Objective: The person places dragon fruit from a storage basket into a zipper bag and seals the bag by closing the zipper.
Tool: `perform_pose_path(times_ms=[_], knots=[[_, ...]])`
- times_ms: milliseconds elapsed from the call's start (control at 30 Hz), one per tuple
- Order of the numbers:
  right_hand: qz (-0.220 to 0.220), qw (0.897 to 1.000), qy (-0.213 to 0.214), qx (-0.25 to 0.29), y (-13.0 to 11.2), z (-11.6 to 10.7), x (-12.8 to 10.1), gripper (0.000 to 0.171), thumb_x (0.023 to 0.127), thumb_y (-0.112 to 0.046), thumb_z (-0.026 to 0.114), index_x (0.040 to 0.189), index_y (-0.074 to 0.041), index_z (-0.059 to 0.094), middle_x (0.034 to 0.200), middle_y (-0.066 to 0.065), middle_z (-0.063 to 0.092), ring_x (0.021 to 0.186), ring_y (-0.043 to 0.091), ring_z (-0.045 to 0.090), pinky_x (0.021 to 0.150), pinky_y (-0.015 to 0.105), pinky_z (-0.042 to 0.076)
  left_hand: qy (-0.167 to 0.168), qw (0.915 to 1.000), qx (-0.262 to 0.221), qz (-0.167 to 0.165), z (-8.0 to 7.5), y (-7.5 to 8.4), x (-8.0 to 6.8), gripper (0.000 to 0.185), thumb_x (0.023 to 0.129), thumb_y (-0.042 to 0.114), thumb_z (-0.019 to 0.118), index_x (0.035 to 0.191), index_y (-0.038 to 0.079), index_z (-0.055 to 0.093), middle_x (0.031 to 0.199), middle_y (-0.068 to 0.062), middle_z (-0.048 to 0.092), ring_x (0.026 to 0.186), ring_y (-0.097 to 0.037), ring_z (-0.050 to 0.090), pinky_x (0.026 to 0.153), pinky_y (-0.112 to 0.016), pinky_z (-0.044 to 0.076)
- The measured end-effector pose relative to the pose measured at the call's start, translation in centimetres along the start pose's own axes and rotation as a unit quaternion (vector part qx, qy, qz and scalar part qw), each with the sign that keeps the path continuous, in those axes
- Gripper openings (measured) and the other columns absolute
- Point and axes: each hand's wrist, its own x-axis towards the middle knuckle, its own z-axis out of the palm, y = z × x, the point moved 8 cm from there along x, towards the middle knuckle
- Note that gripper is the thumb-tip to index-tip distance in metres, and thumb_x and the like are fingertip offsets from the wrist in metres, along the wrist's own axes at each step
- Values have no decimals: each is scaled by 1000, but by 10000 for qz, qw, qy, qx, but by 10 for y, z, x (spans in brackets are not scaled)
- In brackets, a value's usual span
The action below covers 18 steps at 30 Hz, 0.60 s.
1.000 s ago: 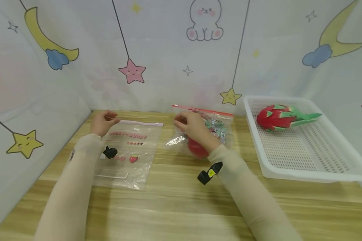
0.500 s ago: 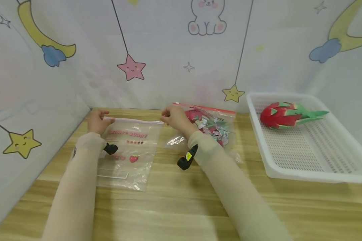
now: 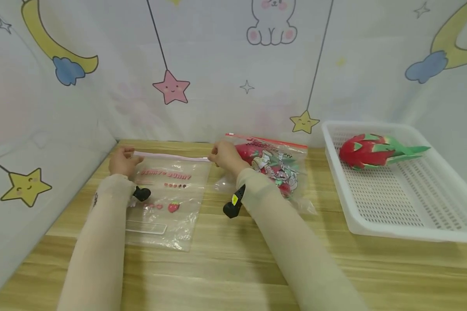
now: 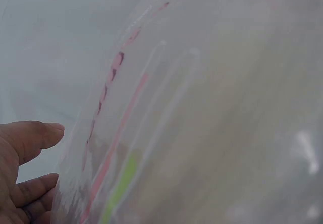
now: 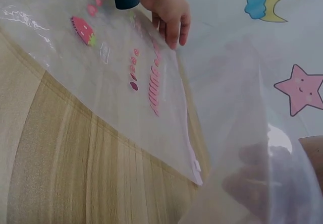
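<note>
A clear zip bag with a pink slider strip and strawberry print lies flat on the table. At its upper left corner is my left hand, thumb along the strip's end. In the left wrist view, thumb and fingers stand apart, partly hidden by plastic. My right hand has its bent fingers close to the white slider at the strip's right end. The right wrist view shows those fingers blurred through plastic, a little apart from the slider. Beneath my right wrist lies a second zip bag, red-topped, holding red and green items.
A white perforated basket stands on the right, a toy-like dragon fruit in its far left part. The wooden table ends at a printed cloth backdrop behind and cloth at both sides.
My right hand has moved left from over the filled bag to the slider end of the flat bag. My left hand has shifted slightly left. The view has tilted a little.
</note>
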Motion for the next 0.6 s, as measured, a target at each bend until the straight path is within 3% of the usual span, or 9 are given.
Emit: perform_pose_path(times_ms=[200, 333, 467, 533, 600], knots=[[150, 9992, 50, -357, 6, 5, 3, 22, 93, -19, 63, 102, 1, 67, 85, 12, 72, 78, 18, 62, 82, 29, 50, 182, 9992, -212, -291, 4, -11, -7, 51, 96, 23, 58, 142, 7, 43, 140, -23, 49, 125, -40, 49, 103, -52, 42], [245, 9987, -1, -440, 8, 7, 4, 23, 94, -17, 60, 107, 2, 67, 101, 14, 71, 96, 25, 64, 92, 33, 51, 350, 9980, -409, -344, 3, -16, -6, 46, 96, 19, 56, 140, 8, 48, 127, -18, 58, 106, -29, 57, 87, -36, 49], [398, 9978, 30, -538, 10, 6, 5, 26, 95, -15, 58, 114, 1, 64, 117, 15, 66, 112, 27, 59, 101, 34, 47, 501, 9972, -515, -216, 1, -17, 1, 39, 93, 16, 57, 131, 7, 58, 97, 2, 61, 80, -7, 53, 67, -17, 44], [448, 9974, 39, -559, 11, 5, 6, 26, 95, -15, 58, 115, 1, 63, 118, 15, 65, 114, 28, 59, 102, 35, 47, 552, 9969, -536, -170, 0, -17, 3, 35, 93, 16, 57, 127, 8, 62, 89, 9, 56, 75, -1, 48, 64, -13, 41], [475, 9972, 44, -582, 12, 4, 6, 26, 95, -16, 58, 115, 1, 63, 119, 15, 64, 113, 28, 58, 101, 34, 47, 633, 9964, -552, -106, 0, -17, 5, 32, 94, 15, 56, 123, 6, 65, 91, 5, 60, 75, 1, 46, 66, -12, 40]])
